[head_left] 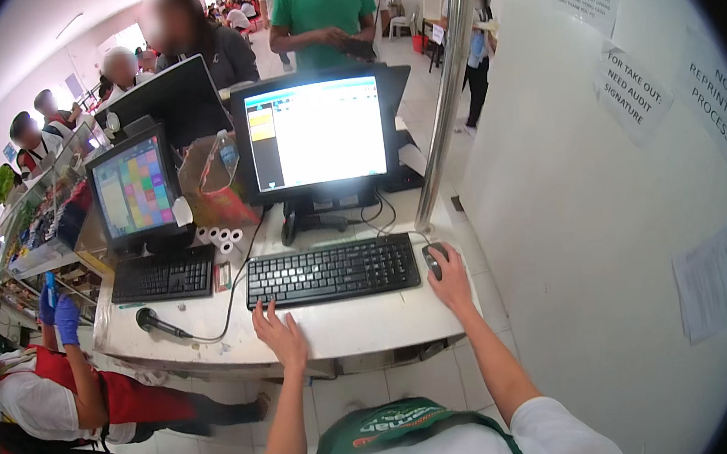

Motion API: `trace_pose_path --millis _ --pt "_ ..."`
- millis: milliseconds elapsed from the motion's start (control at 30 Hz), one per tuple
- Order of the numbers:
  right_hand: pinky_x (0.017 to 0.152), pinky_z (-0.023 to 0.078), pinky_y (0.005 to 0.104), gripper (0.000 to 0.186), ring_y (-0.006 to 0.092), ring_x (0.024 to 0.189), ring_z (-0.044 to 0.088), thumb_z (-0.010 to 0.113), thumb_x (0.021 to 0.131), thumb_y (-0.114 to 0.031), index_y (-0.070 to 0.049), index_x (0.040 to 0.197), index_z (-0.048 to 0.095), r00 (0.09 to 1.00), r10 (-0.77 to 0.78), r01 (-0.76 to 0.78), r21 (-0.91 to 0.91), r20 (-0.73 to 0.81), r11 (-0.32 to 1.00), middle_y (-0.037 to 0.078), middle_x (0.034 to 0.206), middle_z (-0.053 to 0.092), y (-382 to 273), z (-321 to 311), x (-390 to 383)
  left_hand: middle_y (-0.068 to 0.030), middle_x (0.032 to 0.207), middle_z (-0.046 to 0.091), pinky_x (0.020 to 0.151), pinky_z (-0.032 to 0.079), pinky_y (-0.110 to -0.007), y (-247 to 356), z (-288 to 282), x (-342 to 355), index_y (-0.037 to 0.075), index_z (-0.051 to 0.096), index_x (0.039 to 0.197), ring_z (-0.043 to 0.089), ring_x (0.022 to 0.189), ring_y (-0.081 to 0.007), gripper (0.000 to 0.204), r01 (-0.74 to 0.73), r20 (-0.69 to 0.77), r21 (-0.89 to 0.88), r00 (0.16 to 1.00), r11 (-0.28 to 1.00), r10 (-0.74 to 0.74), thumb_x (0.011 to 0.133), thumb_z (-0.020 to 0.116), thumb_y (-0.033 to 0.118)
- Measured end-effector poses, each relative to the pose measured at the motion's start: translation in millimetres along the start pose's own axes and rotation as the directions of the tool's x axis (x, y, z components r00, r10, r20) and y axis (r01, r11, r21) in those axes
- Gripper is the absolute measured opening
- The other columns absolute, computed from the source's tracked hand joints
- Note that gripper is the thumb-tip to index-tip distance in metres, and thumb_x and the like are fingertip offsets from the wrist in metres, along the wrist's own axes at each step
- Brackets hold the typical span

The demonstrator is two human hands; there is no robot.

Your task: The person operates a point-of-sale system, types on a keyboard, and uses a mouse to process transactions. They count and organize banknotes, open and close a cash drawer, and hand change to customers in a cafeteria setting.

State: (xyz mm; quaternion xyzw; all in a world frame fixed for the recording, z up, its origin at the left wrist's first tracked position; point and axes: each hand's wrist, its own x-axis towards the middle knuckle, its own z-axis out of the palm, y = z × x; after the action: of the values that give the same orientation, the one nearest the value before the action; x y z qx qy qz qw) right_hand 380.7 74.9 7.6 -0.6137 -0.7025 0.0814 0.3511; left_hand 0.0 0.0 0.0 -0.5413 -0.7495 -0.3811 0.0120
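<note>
My right hand (447, 276) rests curled over a black mouse (433, 264) at the desk's right side. My left hand (279, 331) is open, fingertips at the lower left edge of the black keyboard (333, 269). Behind that keyboard stands a lit monitor (315, 131) with a mostly white screen. To its left are a second screen (127, 184) with coloured squares and another keyboard (164, 274). A corded handheld scanner (158, 321) lies on the white desk (382, 326), left of my left hand. Several paper rolls (223, 240) sit between the keyboards and screens.
A steel pole (443, 101) rises at the desk's right, beside a white wall (583, 232) with taped papers. A co-worker in a red apron and blue gloves (131, 398) stands at the left. People, one in a green shirt (317, 21), stand beyond the monitors.
</note>
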Motion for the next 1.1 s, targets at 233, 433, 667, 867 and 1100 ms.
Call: trace_pose_path --millis 233,433,667,867,1100 --pt "0.109 0.045 0.0471 0.055 0.0392 0.133 0.046 0.069 0.083 -0.015 -0.012 0.138 0.057 1.0 -0.01 0.01 -0.055 -0.008 0.998 0.02 0.146 0.045 -9.5 -5.1 6.0 -0.0192 0.152 0.037 0.117 0.025 -0.055 1.5 -2.0 2.3 0.0 0.053 0.133 0.03 0.144 -0.0416 0.042 -0.047 -0.065 -0.011 0.997 0.999 0.047 0.093 0.06 0.009" --pt "0.109 0.045 0.0464 0.056 0.0385 0.131 0.048 0.069 0.083 -0.015 -0.012 0.138 0.057 1.0 0.011 -0.011 -0.049 -0.005 0.999 0.018 0.146 0.046 -10.1 -4.5 5.8 -0.0195 0.15 0.04 0.118 0.025 -0.053 5.7 -2.5 2.0 -0.001 0.055 0.129 0.03 0.143 -0.0402 0.037 0.016 -0.044 -0.022 0.999 1.0 -0.017 0.093 0.059 0.008" --pt "0.109 0.045 0.0467 0.056 0.0388 0.132 0.048 0.069 0.083 -0.014 -0.011 0.138 0.057 1.0 0.006 -0.006 -0.041 -0.012 0.999 0.019 0.146 0.045 -12.7 -6.0 6.8 -0.0196 0.149 0.041 0.117 0.026 -0.053 -1.6 1.4 0.8 0.0 0.056 0.128 0.032 0.142 -0.0404 0.036 -0.014 -0.057 -0.016 0.998 1.0 0.013 0.093 0.06 0.009" --pt "0.108 0.046 0.0462 0.054 0.0385 0.132 0.048 0.069 0.083 -0.012 -0.01 0.136 0.058 1.0 -0.019 0.018 -0.026 -0.005 1.0 0.02 0.146 0.046 -12.4 -5.3 4.0 -0.0198 0.148 0.044 0.116 0.027 -0.054 -7.1 4.3 1.1 0.002 0.057 0.128 0.034 0.141 -0.0405 0.035 -0.037 -0.068 -0.007 0.997 0.999 0.037 0.094 0.059 0.01" --pt "0.108 0.046 0.0456 0.053 0.0379 0.132 0.049 0.068 0.083 -0.012 -0.012 0.135 0.06 1.0 0.01 -0.01 -0.043 0.017 0.999 0.019 0.145 0.047 -14.0 -6.1 7.5 -0.0181 0.148 0.043 0.116 0.027 -0.054 -5.8 2.3 2.3 0.002 0.058 0.128 0.033 0.142 -0.0403 0.033 -0.065 -0.061 -0.017 0.996 0.998 0.064 0.097 0.057 0.013"
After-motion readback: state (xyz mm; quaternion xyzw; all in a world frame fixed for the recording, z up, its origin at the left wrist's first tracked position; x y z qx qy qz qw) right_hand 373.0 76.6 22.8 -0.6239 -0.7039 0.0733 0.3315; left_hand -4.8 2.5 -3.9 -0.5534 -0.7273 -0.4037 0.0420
